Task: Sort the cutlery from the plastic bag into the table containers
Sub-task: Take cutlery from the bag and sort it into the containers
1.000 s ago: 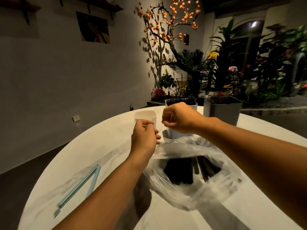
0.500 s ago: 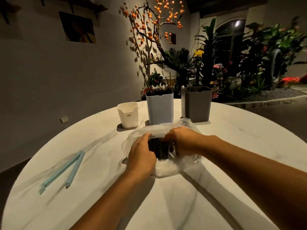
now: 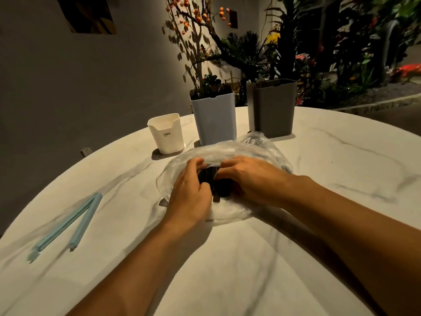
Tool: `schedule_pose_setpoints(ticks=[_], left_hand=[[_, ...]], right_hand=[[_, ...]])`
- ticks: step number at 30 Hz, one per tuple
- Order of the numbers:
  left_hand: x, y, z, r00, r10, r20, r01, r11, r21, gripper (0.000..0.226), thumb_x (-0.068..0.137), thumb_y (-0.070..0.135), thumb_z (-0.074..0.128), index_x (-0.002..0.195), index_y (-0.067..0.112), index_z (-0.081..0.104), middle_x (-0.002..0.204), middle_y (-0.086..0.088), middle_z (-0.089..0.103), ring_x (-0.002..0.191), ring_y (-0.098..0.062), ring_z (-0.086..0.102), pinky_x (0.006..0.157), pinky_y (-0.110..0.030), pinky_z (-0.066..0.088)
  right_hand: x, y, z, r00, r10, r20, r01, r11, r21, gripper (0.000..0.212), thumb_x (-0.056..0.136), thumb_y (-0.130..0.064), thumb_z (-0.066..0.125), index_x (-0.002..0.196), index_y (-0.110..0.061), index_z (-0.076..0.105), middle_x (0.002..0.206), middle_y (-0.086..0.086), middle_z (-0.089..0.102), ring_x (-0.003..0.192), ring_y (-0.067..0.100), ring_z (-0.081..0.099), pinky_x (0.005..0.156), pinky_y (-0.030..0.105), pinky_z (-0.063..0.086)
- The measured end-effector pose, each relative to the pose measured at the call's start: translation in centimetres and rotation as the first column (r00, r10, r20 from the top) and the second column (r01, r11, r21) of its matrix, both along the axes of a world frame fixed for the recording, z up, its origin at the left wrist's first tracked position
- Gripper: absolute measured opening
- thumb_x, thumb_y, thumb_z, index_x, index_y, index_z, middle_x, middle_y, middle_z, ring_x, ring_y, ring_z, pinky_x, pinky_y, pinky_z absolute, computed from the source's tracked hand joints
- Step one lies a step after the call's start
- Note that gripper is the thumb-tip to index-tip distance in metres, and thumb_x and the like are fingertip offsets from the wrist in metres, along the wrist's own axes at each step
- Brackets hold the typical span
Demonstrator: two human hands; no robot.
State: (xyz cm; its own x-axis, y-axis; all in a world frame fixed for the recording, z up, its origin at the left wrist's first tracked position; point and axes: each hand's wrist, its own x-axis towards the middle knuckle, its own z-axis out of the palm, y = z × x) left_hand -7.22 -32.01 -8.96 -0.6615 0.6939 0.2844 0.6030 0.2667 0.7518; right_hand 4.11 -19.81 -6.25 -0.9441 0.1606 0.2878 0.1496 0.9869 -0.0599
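Observation:
A clear plastic bag (image 3: 252, 147) lies on the white marble table (image 3: 250, 258), with dark cutlery (image 3: 214, 179) showing in its mouth. My left hand (image 3: 190, 192) and my right hand (image 3: 248, 179) are both inside the bag's opening, fingers curled around the dark cutlery bundle. Behind the bag stand three containers: a small white one (image 3: 167, 135), a taller light blue one (image 3: 214, 117) with dark cutlery ends at its rim, and a grey one (image 3: 272, 108).
A light blue bag clip (image 3: 70, 223) lies open on the table at the left. Plants and a tree with orange fruit stand beyond the table's far edge. A grey wall runs along the left.
Both hands came down from near the white and blue containers into the bag's mouth and closed on the dark cutlery. The view tilted down and moved closer.

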Motion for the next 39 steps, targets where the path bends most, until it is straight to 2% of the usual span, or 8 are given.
schedule_pose_setpoints(ticks=[3, 5, 8, 11, 19, 29, 35, 39], left_hand=[[-0.1, -0.2, -0.2, 0.999, 0.020, 0.027, -0.020, 1.000, 0.014, 0.050, 0.096, 0.007, 0.042, 0.137, 0.036, 0.040, 0.139, 0.004, 0.051, 0.128, -0.020, 0.048, 0.112, -0.051, 0.038], [0.0, -0.3, -0.2, 0.999, 0.028, 0.041, -0.029, 0.999, 0.025, 0.049, 0.098, 0.005, 0.042, 0.137, 0.033, 0.041, 0.137, 0.002, 0.052, 0.126, -0.019, 0.049, 0.111, -0.043, 0.041], [0.1, -0.5, -0.1, 0.998, 0.050, 0.050, -0.052, 0.998, 0.035, 0.043, 0.100, 0.008, 0.042, 0.136, 0.032, 0.042, 0.136, 0.002, 0.052, 0.125, -0.019, 0.050, 0.107, -0.036, 0.042], [0.1, -0.6, 0.0, 0.996, 0.061, 0.058, -0.064, 0.997, 0.044, 0.040, 0.101, 0.009, 0.043, 0.134, 0.031, 0.043, 0.136, 0.002, 0.053, 0.125, -0.019, 0.051, 0.105, -0.035, 0.043], [0.1, -0.8, 0.0, 0.998, 0.052, 0.038, -0.054, 0.997, 0.060, 0.035, 0.100, 0.008, 0.044, 0.127, 0.030, 0.046, 0.130, 0.002, 0.055, 0.119, -0.016, 0.054, 0.101, -0.031, 0.046], [0.5, -1.2, 0.1, 0.999, 0.034, -0.034, -0.032, 0.998, 0.060, 0.036, 0.097, 0.006, 0.049, 0.126, 0.027, 0.050, 0.128, 0.000, 0.056, 0.119, -0.020, 0.055, 0.104, -0.037, 0.049], [0.8, -1.5, -0.1, 0.960, -0.075, -0.271, 0.096, 0.993, 0.065, 0.040, 0.092, 0.018, 0.066, 0.128, 0.032, 0.054, 0.131, 0.015, 0.052, 0.119, -0.002, 0.048, 0.108, -0.023, 0.037], [1.3, -1.6, 0.4, 0.971, -0.083, -0.224, 0.104, 0.991, 0.086, 0.037, 0.092, 0.028, 0.064, 0.125, 0.037, 0.051, 0.120, 0.022, 0.050, 0.109, 0.000, 0.050, 0.099, -0.013, 0.039]], right_hand=[[-0.1, 0.3, -0.5, 0.998, 0.034, -0.051, -0.038, 0.996, -0.084, 0.032, 0.098, -0.029, 0.056, 0.130, -0.030, 0.060, 0.134, -0.003, 0.056, 0.123, 0.017, 0.052, 0.110, 0.034, 0.041], [0.0, 0.9, -1.1, 0.987, 0.100, -0.123, -0.092, 0.993, 0.068, 0.024, 0.099, -0.027, 0.054, 0.121, -0.030, 0.063, 0.130, -0.002, 0.058, 0.122, 0.017, 0.053, 0.110, 0.033, 0.041], [0.2, 0.6, -1.2, 0.993, 0.038, -0.109, -0.044, 0.997, -0.055, 0.026, 0.094, -0.018, 0.063, 0.119, -0.020, 0.068, 0.124, 0.003, 0.062, 0.116, 0.020, 0.056, 0.106, 0.039, 0.046], [0.5, 0.4, -1.1, 0.989, 0.056, -0.139, -0.043, 0.994, 0.100, 0.030, 0.082, -0.024, 0.075, 0.113, -0.020, 0.073, 0.115, 0.003, 0.068, 0.106, 0.022, 0.065, 0.094, 0.035, 0.054], [0.9, 0.5, -0.8, 0.990, 0.061, -0.124, -0.035, 0.979, 0.201, 0.038, 0.083, -0.030, 0.075, 0.120, -0.023, 0.070, 0.118, 0.000, 0.068, 0.108, 0.019, 0.066, 0.098, 0.032, 0.050], [0.6, 0.2, -0.8, 0.938, 0.161, -0.306, -0.043, 0.932, 0.359, 0.043, 0.057, -0.022, 0.093, 0.095, -0.014, 0.075, 0.084, 0.006, 0.069, 0.067, 0.021, 0.067, 0.054, 0.032, 0.061], [0.4, 0.0, -1.1, 0.882, 0.230, -0.411, -0.065, 0.924, 0.376, 0.056, 0.056, -0.022, 0.095, 0.105, -0.013, 0.071, 0.092, 0.009, 0.067, 0.073, 0.022, 0.066, 0.056, 0.032, 0.061], [0.5, -1.0, -0.6, 0.839, 0.318, -0.441, -0.134, 0.907, 0.400, 0.053, 0.061, -0.019, 0.092, 0.107, -0.010, 0.069, 0.095, 0.010, 0.067, 0.077, 0.022, 0.067, 0.060, 0.033, 0.062]])
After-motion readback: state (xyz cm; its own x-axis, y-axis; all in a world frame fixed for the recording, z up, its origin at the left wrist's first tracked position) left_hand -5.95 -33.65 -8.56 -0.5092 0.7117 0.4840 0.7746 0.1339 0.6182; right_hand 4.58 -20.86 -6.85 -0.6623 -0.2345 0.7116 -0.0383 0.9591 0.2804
